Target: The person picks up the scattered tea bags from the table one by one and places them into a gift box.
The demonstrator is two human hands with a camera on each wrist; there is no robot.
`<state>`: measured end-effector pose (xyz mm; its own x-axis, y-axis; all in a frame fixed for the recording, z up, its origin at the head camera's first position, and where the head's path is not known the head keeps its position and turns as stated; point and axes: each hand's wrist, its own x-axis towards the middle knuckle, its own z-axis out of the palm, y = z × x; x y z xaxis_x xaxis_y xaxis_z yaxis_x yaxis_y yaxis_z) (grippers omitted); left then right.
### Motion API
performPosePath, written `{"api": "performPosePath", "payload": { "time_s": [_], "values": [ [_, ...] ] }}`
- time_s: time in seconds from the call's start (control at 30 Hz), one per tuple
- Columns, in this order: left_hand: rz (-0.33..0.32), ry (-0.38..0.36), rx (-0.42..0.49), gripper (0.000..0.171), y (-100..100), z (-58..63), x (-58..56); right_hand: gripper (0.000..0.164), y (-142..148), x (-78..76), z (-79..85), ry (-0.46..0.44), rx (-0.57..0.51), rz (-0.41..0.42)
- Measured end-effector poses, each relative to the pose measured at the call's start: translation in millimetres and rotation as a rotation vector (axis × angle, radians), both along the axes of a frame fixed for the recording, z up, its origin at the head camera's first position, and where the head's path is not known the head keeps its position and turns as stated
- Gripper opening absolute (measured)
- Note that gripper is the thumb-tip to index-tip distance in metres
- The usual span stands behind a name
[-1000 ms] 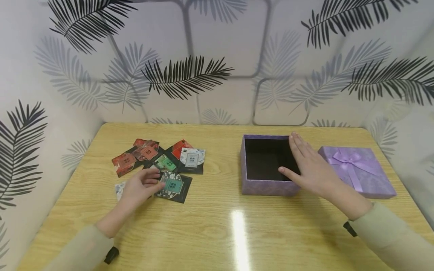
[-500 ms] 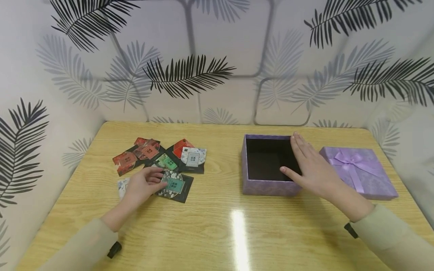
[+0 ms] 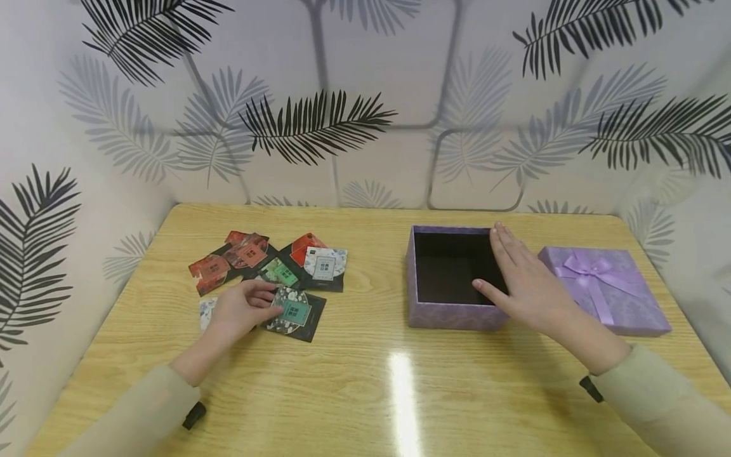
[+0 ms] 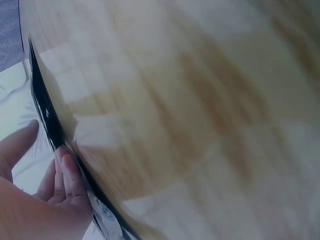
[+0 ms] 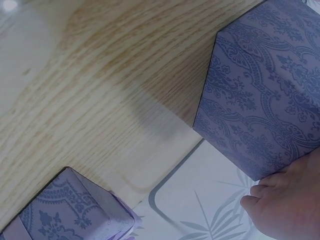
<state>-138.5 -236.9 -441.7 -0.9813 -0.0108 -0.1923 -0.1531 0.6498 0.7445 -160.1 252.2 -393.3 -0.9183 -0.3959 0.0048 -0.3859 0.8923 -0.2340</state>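
Toward the left edge of the desk [image 3: 348, 355], the left hand [image 3: 237, 310] curls at a dark packet [image 3: 298, 312], thumb over it; whether it pinches I cannot tell. The right hand [image 3: 524, 280], straight-fingered, lies along the right side of the box [image 3: 457, 317], probably steadying it; the lid [image 3: 625, 304] lies nearby.

Head cam high, fwd/down; wrist cams close; head/R share box [image 3: 454, 317], L prob. too.

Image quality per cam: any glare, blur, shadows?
Head: bright glare streak on the table near the bottom edge; left wrist: table grain smeared, washed out by pale reflections; right wrist: bluish cast, bright spot top left, soft shadow on the table beside the box, whose pattern reads crisp.
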Motion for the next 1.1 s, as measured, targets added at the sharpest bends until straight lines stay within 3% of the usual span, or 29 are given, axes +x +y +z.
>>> {"api": "performPosePath", "payload": {
  "time_s": [0.53, 0.87, 1.1],
  "values": [
    [0.014, 0.025, 0.049, 0.042, 5.7, 2.6, -2.2, 0.098, 2.8, -0.3, -0.4, 0.010, -0.013, 0.008],
    [0.020, 0.011, 0.040, 0.030, 9.1, 4.6, -3.8, 0.098, 3.0, 0.4, 1.2, 0.013, -0.006, 0.008],
    [0.003, 0.070, 0.001, 0.024, 5.7, 8.8, -8.3, 0.098, 1.6, 0.1, 1.8, 0.009, 0.006, 0.015]
  ]
}}
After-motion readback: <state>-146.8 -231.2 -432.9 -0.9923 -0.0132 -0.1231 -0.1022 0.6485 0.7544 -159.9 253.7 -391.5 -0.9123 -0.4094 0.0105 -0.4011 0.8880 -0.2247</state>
